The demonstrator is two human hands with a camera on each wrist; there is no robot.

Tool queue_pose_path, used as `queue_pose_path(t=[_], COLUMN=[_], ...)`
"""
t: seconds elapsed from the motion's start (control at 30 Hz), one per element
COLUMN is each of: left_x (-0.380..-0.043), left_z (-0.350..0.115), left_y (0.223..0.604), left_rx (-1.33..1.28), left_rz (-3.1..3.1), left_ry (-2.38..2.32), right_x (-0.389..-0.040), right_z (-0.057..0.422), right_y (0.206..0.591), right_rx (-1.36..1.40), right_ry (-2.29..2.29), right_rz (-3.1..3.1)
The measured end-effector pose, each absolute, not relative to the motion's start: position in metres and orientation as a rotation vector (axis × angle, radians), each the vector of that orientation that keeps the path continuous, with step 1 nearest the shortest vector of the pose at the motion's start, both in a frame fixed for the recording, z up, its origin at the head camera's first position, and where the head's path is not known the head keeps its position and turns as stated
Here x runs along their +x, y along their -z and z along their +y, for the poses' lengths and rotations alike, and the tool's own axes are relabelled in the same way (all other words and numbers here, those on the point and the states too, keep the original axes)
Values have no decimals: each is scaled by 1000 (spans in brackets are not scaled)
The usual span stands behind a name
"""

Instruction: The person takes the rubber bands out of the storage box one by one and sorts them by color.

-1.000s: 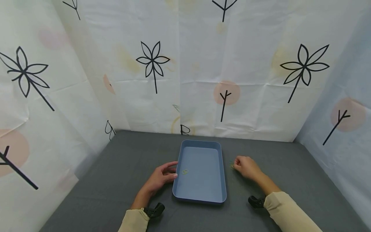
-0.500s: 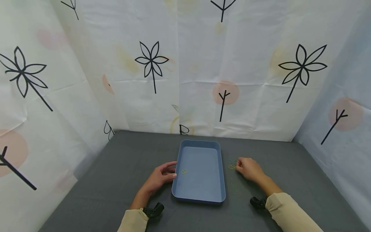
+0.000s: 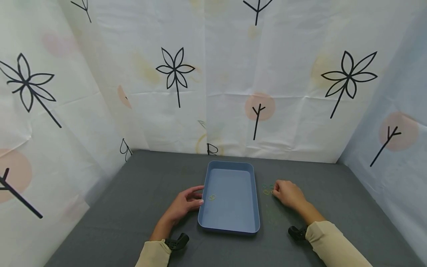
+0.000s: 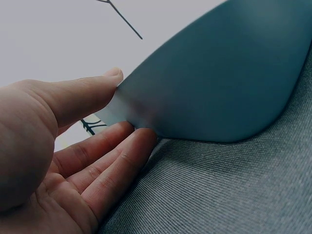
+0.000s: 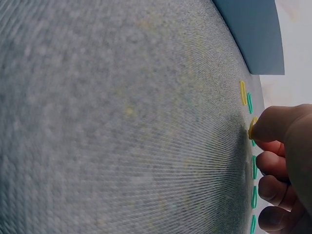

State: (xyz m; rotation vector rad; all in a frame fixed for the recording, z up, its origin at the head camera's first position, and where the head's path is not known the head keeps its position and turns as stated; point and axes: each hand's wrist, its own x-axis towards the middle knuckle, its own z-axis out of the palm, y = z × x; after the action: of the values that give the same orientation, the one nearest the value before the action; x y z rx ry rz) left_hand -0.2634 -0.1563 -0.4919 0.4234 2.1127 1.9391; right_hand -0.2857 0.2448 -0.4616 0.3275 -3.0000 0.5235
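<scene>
My left hand (image 3: 182, 204) rests at the left side of a blue tray (image 3: 231, 224). In the left wrist view, the thumb touches the tray's rim and the outstretched fingers (image 4: 119, 163) meet the lower wall. To the tray's right, my right hand (image 3: 289, 194) is down at the table with curled fingers. Its thumb and index finger pinch a yellow rubber band (image 5: 252, 127), partly hidden by the thumb. Another yellow rubber band (image 5: 243, 92) and a green rubber band (image 5: 250, 103) lie just beyond. Several more green bands show beside the curled fingers.
Inside the tray, left of its middle, lie small yellowish rubber bands (image 3: 212, 197). A grey cloth (image 3: 160, 170) covers the table. White patterned sheets (image 3: 230, 74) hang behind it and at both sides.
My right hand has drawn slightly to the right. The bands by its fingertips, bunched before, now lie more spread out. My left hand and the tray stay in place.
</scene>
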Motion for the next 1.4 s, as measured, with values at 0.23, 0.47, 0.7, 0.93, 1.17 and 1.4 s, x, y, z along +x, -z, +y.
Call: queue_pose_path(t=[0.23, 0.47, 0.7, 0.93, 1.17, 1.4], left_x=[-263, -262, -261, -262, -262, -262], left_z=[-156, -156, -157, -157, -156, -156], left_y=[491, 490, 488, 488, 488, 488], left_rx=[416, 443, 426, 422, 428, 421], left_rz=[2124, 2172, 2176, 2150, 2145, 2149], left_ry=[-1927, -1892, -1893, -1905, -1903, -1900], right_x=[-285, -286, -286, -289, -289, -290], right_z=[245, 246, 246, 244, 234, 220], right_y=[461, 463, 464, 469, 465, 458], right_rx=[337, 310, 345, 366, 386, 423], right_ry=[-535, -591, -684, -792, -849, -893], right_rz=[-2977, -2984, -2937, -2819, -2701, -2670])
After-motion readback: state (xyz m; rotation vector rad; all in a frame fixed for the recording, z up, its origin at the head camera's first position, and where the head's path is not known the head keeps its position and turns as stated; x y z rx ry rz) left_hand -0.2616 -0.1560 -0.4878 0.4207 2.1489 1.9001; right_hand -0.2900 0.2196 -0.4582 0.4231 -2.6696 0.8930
